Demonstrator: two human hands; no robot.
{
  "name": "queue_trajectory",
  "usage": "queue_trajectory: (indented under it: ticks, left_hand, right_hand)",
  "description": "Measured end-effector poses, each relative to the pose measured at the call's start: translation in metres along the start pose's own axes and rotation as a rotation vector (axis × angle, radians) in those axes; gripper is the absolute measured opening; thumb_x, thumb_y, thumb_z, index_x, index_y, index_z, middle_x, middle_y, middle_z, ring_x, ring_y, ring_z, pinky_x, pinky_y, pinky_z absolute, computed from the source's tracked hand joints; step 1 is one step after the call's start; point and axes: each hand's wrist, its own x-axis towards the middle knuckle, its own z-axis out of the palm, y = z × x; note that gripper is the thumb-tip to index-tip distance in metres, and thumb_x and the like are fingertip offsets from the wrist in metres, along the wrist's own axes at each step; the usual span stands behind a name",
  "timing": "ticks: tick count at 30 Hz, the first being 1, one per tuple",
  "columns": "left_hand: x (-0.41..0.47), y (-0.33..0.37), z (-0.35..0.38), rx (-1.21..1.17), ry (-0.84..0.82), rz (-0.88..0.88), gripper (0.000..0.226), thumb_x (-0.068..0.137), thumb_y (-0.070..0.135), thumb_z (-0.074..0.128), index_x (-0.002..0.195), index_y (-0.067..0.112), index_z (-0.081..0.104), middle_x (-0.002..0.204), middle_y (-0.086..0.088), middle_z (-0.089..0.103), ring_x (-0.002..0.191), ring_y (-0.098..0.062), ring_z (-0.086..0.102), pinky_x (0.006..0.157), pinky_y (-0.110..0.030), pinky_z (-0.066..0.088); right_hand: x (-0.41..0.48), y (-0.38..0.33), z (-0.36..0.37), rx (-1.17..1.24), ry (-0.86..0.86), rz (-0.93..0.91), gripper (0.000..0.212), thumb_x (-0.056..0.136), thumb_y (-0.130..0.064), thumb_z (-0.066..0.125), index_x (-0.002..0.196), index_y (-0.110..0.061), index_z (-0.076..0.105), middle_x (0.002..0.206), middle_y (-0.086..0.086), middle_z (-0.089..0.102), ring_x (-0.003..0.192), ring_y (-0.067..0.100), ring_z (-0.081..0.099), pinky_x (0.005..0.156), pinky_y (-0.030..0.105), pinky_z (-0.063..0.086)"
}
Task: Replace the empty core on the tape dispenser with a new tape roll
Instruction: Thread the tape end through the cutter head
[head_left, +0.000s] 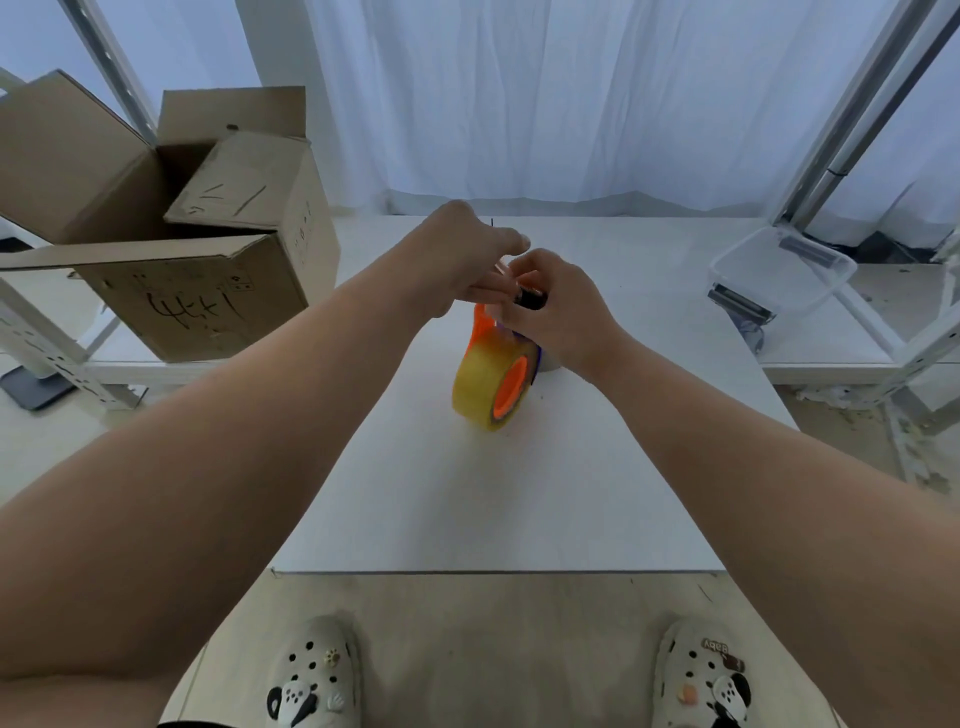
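A yellowish tape roll (480, 382) sits on the orange wheel of the tape dispenser (511, 387), which stands on the white table (467, 499). My right hand (558, 306) grips the dispenser's upper front end, with a black part showing between its fingers. My left hand (467, 260) is just above and left of it, fingers pinched at the dispenser's front, where a thin strip seems to run; whether it is tape I cannot tell. A grey round object (550, 364), partly hidden behind the dispenser under my right wrist, may be the empty core.
An open cardboard box (171, 228) stands on a low shelf at the left. A clear plastic container (779, 275) with metal parts sits at the right. White curtains hang behind the table. My feet in patterned clogs stand at the table's near edge.
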Motion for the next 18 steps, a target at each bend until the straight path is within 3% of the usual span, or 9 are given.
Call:
queue_trajectory:
  ticks: [5, 9, 13, 15, 18]
  left_hand:
    - [0.003, -0.002, -0.001, -0.017, 0.044, 0.003, 0.027, 0.087, 0.026, 0.063, 0.098, 0.001, 0.06, 0.072, -0.011, 0.069, 0.064, -0.02, 0.071, 0.081, -0.036, 0.058]
    - [0.006, -0.003, -0.001, -0.047, 0.046, -0.016, 0.023, 0.087, 0.029, 0.063, 0.08, 0.009, 0.055, 0.089, -0.018, 0.07, 0.083, -0.03, 0.072, 0.088, -0.044, 0.055]
    - [0.005, 0.0, -0.003, -0.122, -0.022, -0.045, 0.032, 0.088, 0.028, 0.062, 0.106, 0.002, 0.055, 0.096, -0.019, 0.07, 0.077, -0.026, 0.073, 0.083, -0.04, 0.058]
    - [0.004, 0.004, -0.006, -0.055, -0.043, -0.045, 0.034, 0.09, 0.031, 0.06, 0.107, 0.001, 0.056, 0.089, -0.017, 0.072, 0.074, -0.023, 0.073, 0.082, -0.037, 0.058]
    - [0.001, 0.007, -0.011, 0.063, -0.05, -0.019, 0.029, 0.091, 0.033, 0.056, 0.094, 0.004, 0.059, 0.076, -0.007, 0.071, 0.068, -0.021, 0.073, 0.082, -0.034, 0.058]
  right_hand:
    - [0.004, -0.004, 0.002, -0.123, 0.082, -0.083, 0.025, 0.081, -0.021, 0.07, 0.103, -0.01, 0.068, 0.104, 0.01, 0.064, 0.094, 0.021, 0.06, 0.087, 0.034, 0.05]
    - [0.005, -0.001, -0.002, -0.118, 0.124, -0.077, 0.015, 0.077, -0.02, 0.073, 0.089, -0.013, 0.067, 0.092, 0.005, 0.07, 0.086, 0.021, 0.065, 0.084, 0.038, 0.054]
    - [0.01, -0.002, -0.005, -0.233, 0.104, -0.072, 0.012, 0.079, -0.017, 0.071, 0.085, -0.007, 0.069, 0.092, 0.01, 0.07, 0.087, 0.024, 0.067, 0.083, 0.041, 0.056]
    - [0.013, -0.002, -0.007, -0.251, 0.087, -0.052, 0.014, 0.081, -0.019, 0.07, 0.087, -0.007, 0.07, 0.092, 0.011, 0.071, 0.086, 0.024, 0.068, 0.082, 0.04, 0.057]
    - [0.015, -0.003, -0.009, -0.271, 0.074, -0.029, 0.014, 0.084, -0.023, 0.068, 0.089, -0.01, 0.068, 0.095, 0.008, 0.071, 0.087, 0.021, 0.069, 0.081, 0.037, 0.057]
